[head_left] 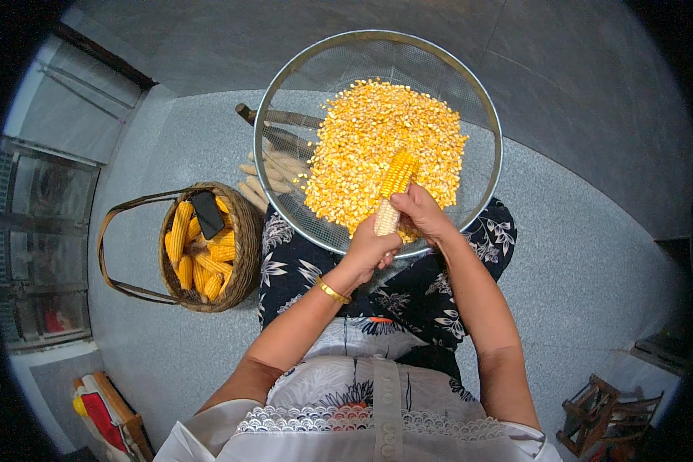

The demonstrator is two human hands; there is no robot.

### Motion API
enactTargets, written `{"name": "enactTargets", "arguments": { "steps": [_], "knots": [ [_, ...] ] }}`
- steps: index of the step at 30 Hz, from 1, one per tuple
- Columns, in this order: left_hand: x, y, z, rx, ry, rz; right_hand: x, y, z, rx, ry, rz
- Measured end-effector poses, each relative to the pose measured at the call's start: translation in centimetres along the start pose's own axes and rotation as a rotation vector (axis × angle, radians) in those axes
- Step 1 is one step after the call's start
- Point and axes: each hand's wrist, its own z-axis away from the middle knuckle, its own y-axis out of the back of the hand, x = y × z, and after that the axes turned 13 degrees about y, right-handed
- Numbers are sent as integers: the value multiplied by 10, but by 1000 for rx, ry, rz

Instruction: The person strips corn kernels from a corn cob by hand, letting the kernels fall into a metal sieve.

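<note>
My left hand (371,247) grips the stripped, pale lower end of an ear of corn (400,172), whose far half still carries yellow kernels. Around the middle of that cob my right hand (422,211) is closed, its thumb pressed where the kernels meet the bare part. Both hands are over the near rim of a round wire-mesh sieve (494,150) with a metal rim. A broad heap of loose corn kernels (387,121) covers much of the mesh. The sieve's near side is over my knees.
Left of my legs stands a woven basket (247,248) with a tall handle, holding several ears of corn (199,268) and a black phone (208,215). Bare cobs (254,187) and a wooden log (291,118) lie on the floor by the sieve. Wooden stools (592,416) stand at lower right.
</note>
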Motion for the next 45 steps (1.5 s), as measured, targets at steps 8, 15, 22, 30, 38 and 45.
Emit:
{"name": "enactTargets", "arguments": {
  "steps": [8, 15, 22, 30, 38, 45],
  "knots": [
    [4, 3, 3, -74, 24, 73, 12, 10, -1, -21, 13, 87],
    [13, -3, 11, -60, -3, 124, 8, 6, 0, 34, -120, -143],
    [2, 2, 1, -13, -11, 19, 16, 2, 0, 179, -140, -74],
    [7, 4, 4, -97, 72, 111, 19, 9, -1, 94, -77, -11],
    [8, 1, 8, -87, 64, 151, 8, -1, -1, 207, -126, -255],
    [4, 0, 7, -71, 28, 38, 12, 6, -1, 165, -6, -107]
  ]
}}
